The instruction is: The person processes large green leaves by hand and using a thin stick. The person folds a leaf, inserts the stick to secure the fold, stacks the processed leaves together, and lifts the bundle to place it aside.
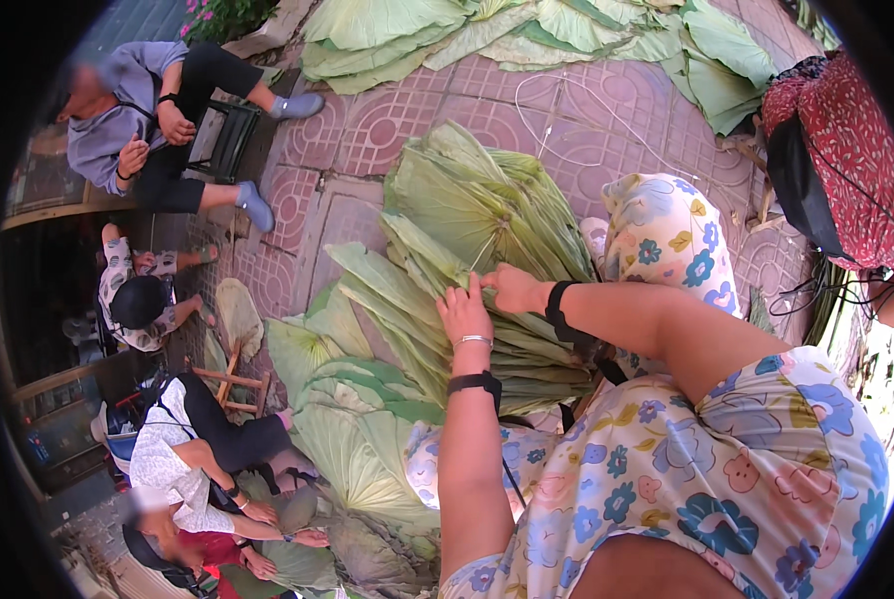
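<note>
A thick stack of large green lotus leaves [467, 200], folded and partly dried, lies in front of me between my knees. My left hand [466, 315] grips a folded lotus leaf on the near part of the stack, fingertips pressed at its edge. Close beside it, my right hand [514, 289] is closed with thumb and forefinger pinched on the same leaf, near where a pale stalk shows. The fingertips of the two hands almost meet, and they hide the exact spot they hold.
More lotus leaves [367, 439] spread at the near left, and others [567, 35] lie across the far side. A white cord [519, 112] loops over the patterned paving [397, 125]. Several people sit at the left; a person in red [857, 150] is at the right.
</note>
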Motion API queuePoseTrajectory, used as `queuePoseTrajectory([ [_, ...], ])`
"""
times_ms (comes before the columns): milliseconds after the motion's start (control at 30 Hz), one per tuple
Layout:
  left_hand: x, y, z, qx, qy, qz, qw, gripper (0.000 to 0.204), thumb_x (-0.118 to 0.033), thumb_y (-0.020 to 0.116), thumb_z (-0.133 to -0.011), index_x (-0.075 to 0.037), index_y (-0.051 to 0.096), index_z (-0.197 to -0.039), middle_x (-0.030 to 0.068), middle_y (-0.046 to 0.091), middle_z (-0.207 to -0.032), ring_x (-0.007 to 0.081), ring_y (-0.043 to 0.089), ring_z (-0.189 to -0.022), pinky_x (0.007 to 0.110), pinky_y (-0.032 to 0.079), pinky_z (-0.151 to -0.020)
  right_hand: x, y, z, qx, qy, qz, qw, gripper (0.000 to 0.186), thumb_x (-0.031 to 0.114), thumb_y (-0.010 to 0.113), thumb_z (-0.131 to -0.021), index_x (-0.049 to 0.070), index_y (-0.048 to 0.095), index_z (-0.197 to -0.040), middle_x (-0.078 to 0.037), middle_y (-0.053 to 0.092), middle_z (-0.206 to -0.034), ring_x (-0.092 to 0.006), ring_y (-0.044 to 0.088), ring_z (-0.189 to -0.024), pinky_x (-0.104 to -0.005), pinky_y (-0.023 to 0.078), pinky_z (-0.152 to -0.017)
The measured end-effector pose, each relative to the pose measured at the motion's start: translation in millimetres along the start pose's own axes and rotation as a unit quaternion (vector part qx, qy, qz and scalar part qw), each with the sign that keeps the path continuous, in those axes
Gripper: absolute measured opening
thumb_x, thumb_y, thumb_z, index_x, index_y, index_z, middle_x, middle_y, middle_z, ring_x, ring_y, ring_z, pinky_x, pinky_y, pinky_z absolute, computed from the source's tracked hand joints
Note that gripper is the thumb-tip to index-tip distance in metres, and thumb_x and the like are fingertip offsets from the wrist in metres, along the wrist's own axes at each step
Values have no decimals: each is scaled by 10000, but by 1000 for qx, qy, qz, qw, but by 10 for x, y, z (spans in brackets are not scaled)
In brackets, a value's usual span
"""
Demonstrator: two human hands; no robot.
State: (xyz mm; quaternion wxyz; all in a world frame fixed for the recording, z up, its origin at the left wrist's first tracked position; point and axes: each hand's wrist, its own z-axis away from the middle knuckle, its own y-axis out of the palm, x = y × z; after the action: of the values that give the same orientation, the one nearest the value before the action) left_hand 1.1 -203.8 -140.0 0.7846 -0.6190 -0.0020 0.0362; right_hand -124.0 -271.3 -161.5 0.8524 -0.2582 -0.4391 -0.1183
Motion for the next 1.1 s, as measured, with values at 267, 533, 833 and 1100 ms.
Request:
queuePoseTrajectory([
  [267, 9, 38, 18, -43, 16, -38, 998, 447, -79, 499, -821, -93, 515, -1267, 124, 577, -988, 291, 479, -1075, 465, 331, -982, -119, -242, -17, -415, 29, -44, 908, 381, 24, 539, -725, 30, 588, -1103, -214, 499, -1181, -360, 483, -1102, -407, 409, -933],
  [533, -189, -282, -147, -60, -37, 64, 995, 564, -52, 481, -811, -43, 369, -1364, 144, 564, -1053, 285, 506, -1063, 450, 335, -966, -217, 60, -123, -170, -25, -10, 985, 479, 66, 574, -707, 33, 561, -1184, -236, 546, -1145, -361, 514, -1110, -404, 401, -967],
  [833, 22, -101, -128, 17, 26, 57, 998, 586, -48, 442, -832, -90, 319, -1404, 148, 479, -1326, 271, 417, -1258, 450, 282, -1030, -15, -333, -34, -406, -15, 86, 910, 526, 51, 563, -726, 15, 473, -1243, -165, 510, -1229, -346, 459, -1158, -412, 379, -976],
  [1100, -145, -263, -133, -4, -5, 61, 998, 747, 9, 500, -770, -136, 222, -1449, 136, 265, -1479, 273, 452, -1204, 435, 357, -948, -46, -226, 35, -282, -41, -65, 956, 431, 20, 532, -735, -15, 541, -1165, -206, 542, -1128, -370, 500, -1076, -397, 405, -948],
])
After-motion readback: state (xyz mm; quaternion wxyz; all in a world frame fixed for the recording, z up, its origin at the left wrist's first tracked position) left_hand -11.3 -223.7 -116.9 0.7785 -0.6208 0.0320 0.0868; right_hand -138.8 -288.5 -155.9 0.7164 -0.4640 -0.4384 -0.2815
